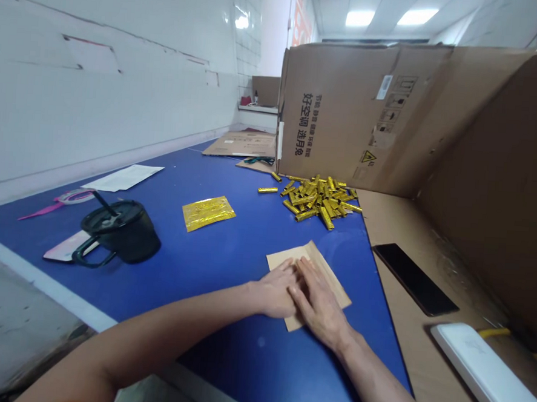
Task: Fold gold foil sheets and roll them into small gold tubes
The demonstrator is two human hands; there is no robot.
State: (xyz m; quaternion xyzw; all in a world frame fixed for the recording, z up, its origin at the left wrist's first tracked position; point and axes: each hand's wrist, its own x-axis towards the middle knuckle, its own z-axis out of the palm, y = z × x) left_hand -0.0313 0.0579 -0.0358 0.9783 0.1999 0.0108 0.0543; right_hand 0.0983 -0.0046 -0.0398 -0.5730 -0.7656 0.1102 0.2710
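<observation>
A folded sheet of brown paper [330,274] lies on the blue table, with a raised fold along its right side. My left hand [277,289] rests flat on the sheet, fingers stretched out. Close against it, my right hand [319,304] lies on the same sheet with its fingers extended, partly over the left fingertips. What lies under the palms is hidden. Beyond the hands is a heap of gold foil tubes [316,199]. A flat gold foil sheet [208,212] is further left.
A dark mug [132,232] with a straw stands at the left, near white paper [127,178] and pink-edged tape [75,196]. Large cardboard boxes [346,121] wall off the back and right. A black phone [413,278] and a white device [485,372] lie on cardboard at the right.
</observation>
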